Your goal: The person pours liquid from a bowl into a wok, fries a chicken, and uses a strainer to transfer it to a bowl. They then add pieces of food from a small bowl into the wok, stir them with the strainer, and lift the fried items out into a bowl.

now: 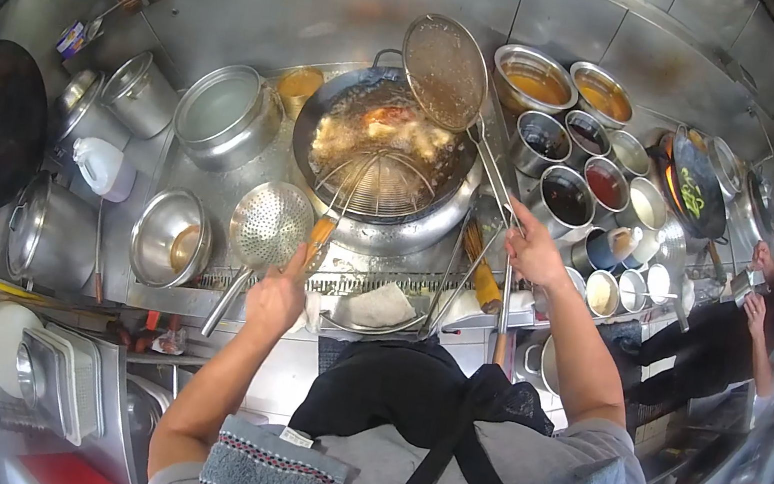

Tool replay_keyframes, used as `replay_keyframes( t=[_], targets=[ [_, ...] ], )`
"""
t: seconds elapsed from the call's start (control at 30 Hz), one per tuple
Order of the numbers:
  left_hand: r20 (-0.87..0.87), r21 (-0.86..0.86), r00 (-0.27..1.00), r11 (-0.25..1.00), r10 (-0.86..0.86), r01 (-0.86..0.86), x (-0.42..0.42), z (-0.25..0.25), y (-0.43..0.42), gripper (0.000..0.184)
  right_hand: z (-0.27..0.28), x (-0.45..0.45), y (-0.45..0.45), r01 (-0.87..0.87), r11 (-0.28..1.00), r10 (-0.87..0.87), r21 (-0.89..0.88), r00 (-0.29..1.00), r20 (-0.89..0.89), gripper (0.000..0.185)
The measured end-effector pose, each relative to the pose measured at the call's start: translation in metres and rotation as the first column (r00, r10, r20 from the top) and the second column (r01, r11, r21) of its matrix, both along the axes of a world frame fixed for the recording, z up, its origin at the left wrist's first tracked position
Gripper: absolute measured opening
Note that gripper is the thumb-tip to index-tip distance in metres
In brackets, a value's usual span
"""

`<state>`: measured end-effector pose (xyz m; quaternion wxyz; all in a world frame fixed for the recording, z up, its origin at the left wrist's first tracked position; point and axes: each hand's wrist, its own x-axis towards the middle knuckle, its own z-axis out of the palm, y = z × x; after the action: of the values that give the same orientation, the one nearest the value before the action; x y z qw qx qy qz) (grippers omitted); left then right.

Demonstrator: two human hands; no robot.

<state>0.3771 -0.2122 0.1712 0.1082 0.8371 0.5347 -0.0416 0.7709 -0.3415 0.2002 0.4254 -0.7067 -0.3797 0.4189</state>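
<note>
A black wok (314, 116) holds bubbling oil with golden food (389, 131) frying in it. My left hand (274, 301) is closed round the wooden handle of a wire spider strainer (378, 185), whose basket sits in the near part of the wok. My right hand (540, 250) grips the metal handle of a fine mesh skimmer (443, 68), raised over the wok's far right rim. Just left of the wok lies a perforated ladle (271, 224), its handle close to my left hand.
Steel pots (218, 109) and a bowl (171, 238) stand at the left. Sauce containers (566, 196) crowd the right, below two bowls of orange liquid (536, 85). A bamboo brush (484, 280) leans near my right hand. Another person (765, 332) works at far right.
</note>
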Motion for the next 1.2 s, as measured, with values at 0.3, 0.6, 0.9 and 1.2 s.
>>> replay_keyframes(
  t=[0.3, 0.6, 0.9, 1.2],
  targets=[
    [-0.055, 0.085, 0.998, 0.996, 0.044, -0.039, -0.016, 0.027, 0.021, 0.063, -0.021, 0.022, 0.038, -0.29, 0.953, 0.135, 0.087, 0.664, 0.736, 0.064],
    [-0.12, 0.073, 0.993, 0.997, 0.014, -0.005, -0.02, 0.062, 0.029, 0.062, -0.052, -0.008, 0.093, -0.238, 0.965, 0.235, -0.111, 0.592, 0.771, 0.079],
    [0.132, -0.056, 0.991, 0.998, -0.021, 0.029, -0.03, -0.049, 0.034, 0.072, -0.014, -0.016, 0.106, -0.161, 0.987, 0.108, 0.006, 0.689, 0.717, 0.067],
    [0.343, -0.05, 0.939, 0.998, -0.02, 0.039, -0.041, -0.033, 0.029, 0.066, -0.03, -0.015, 0.074, -0.207, 0.972, 0.077, 0.11, 0.726, 0.683, 0.063]
  ],
)
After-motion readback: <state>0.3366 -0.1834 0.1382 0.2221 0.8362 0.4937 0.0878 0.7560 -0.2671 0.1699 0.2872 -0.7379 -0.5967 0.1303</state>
